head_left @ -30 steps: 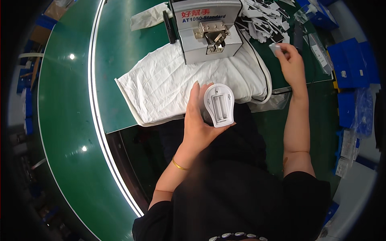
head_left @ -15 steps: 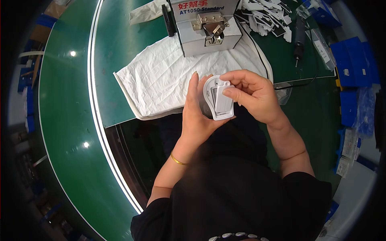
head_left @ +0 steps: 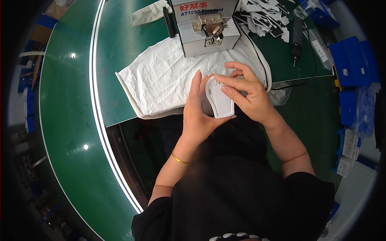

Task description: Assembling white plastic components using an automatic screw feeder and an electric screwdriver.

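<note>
My left hand (head_left: 198, 114) is wrapped round a white plastic housing (head_left: 209, 93), holding it from below and along its left side. The housing is rounded at the top and narrower at the bottom. A flat white cover (head_left: 224, 103) lies in the recess on its face, apparently level with the rim. Thumb and index finger of my right hand (head_left: 250, 93) touch the cover and the housing at their upper end, while the other fingers are curled and lifted. The housing's back is hidden by my left hand.
A grey metal machine (head_left: 209, 34) stands on a white cloth (head_left: 157, 78) ahead. Several loose white and black parts (head_left: 263, 18) are heaped at the back right, near a dark electric screwdriver (head_left: 296, 42) with its cable. Blue bins (head_left: 350, 64) line the right side.
The cover has gone from tilted over the recess to lying in it, hiding the inside. My right hand's thumb and index finger have shifted slightly, and its other fingers have lifted.
</note>
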A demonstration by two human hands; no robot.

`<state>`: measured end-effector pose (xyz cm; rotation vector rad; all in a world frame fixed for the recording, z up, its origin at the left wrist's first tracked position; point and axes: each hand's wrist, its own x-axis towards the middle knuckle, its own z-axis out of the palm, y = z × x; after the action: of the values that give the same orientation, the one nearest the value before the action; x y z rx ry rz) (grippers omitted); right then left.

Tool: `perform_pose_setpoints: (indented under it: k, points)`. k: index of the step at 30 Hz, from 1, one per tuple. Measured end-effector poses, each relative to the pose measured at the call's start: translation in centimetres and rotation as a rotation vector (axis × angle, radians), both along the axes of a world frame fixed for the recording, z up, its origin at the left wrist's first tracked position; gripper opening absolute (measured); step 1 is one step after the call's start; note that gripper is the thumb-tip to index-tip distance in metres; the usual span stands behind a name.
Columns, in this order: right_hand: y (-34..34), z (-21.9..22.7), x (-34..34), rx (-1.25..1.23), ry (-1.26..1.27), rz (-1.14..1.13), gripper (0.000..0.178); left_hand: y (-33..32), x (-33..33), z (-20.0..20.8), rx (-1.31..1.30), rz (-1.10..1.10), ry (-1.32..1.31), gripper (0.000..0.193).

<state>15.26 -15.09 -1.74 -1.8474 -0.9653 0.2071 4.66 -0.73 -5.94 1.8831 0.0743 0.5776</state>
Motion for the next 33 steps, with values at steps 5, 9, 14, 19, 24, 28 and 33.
perform_pose_setpoints:
  k: [5,9,14,19,24,28,33]
  points:
    - [-0.8,0.4,-1.3,0.144,0.634,0.042,0.056,-0.5,-1.1,0.2,-0.007,-0.078,-0.059,0.128]
    - [-1.6,0.3,-2.1,0.209,0.829,0.118,0.06,-1.2,-2.4,1.6,-0.52,-0.339,-0.088,0.119]
    - [-1.6,0.5,-3.6,0.281,0.759,0.125,0.06,-1.2,-3.0,2.9,-0.802,-0.288,0.023,0.078]
    - [-1.8,0.8,-4.5,0.277,0.625,0.098,0.056,-1.7,-3.6,2.8,-0.707,-0.245,0.032,0.07]
    - [-2.0,0.4,-3.7,0.232,0.758,0.115,0.06,-1.4,-3.4,3.5,-0.783,-0.275,0.087,0.082]
    - [-2.2,0.5,-3.3,0.271,0.899,0.112,0.06,-1.0,-3.9,4.3,-0.401,-0.37,0.123,0.108]
    - [-1.7,0.0,-4.0,0.299,0.786,0.197,0.071,-1.5,-3.5,2.2,-0.35,-0.243,0.034,0.115]
